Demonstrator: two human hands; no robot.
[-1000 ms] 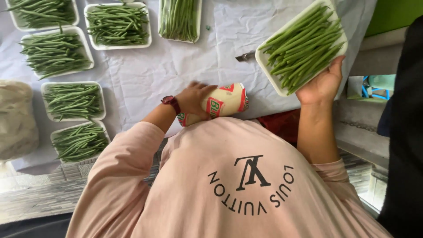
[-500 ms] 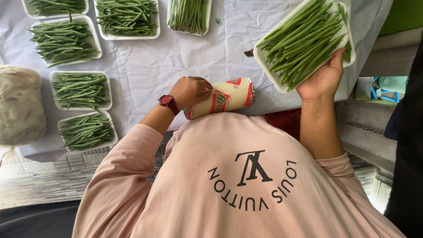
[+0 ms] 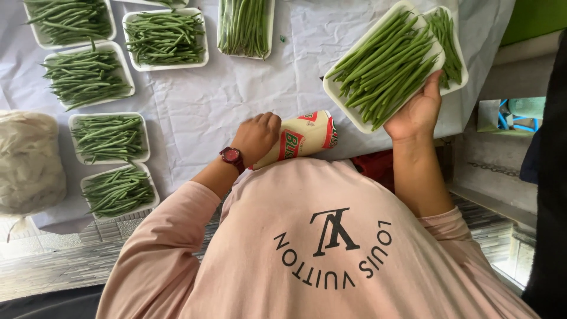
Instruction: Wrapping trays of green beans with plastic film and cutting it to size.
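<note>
Beans (image 3: 384, 65) lie heaped lengthwise on a white foam tray (image 3: 341, 94) that the right hand (image 3: 416, 112) holds up by one near corner, tilted above the counter (image 3: 236, 94) at the right of the scene. The risk is plain — with support under only that corner, a little more tilt could slide the pods off the low edge, or the thin foam could bend and spill them onto the white sheet. A second tray (image 3: 458, 44) of beans sits just behind it, touching or nearly so, and could be knocked.

The right hand's fingers are spread flat beneath the tray, the thumb (image 3: 434, 85) pressed up against its rim; the fingers themselves are hidden under the foam, so how wide they reach I cannot tell. The left hand (image 3: 257, 136), with a red watch (image 3: 231, 156) on its wrist, is curled shut over the end of a cream roll with red and green print (image 3: 301, 137), lying near the person's chest — probably wrapping film, though the view is too poor to be sure. A loose hold could let it roll off the near edge. Filled trays (image 3: 165, 36) stand in rows at the far left.
</note>
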